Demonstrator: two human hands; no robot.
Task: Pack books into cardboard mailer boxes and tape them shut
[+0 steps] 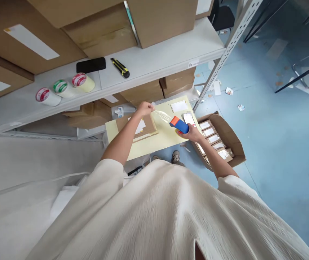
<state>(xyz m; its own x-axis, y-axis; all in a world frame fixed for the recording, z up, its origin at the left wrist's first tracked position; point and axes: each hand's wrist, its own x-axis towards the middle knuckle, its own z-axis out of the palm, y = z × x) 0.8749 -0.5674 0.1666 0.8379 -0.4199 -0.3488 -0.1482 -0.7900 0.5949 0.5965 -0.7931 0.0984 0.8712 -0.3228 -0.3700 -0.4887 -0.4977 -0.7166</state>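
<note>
In my right hand is a blue and orange tape dispenser, its orange end pointing up and left. Clear packing tape stretches from it to my left hand, whose fingers pinch the tape's free end. Below and beside my left forearm lies a flat brown cardboard box with white labels on top, partly covered by the arm. It rests on a pale yellow tabletop. A white label sheet lies farther back on that top, and another white paper is near the dispenser.
An open carton of small labelled boxes stands on the floor at right. The grey shelf ahead carries large boxes, tape rolls, a black phone and a yellow-black utility knife. Its metal post rises at right.
</note>
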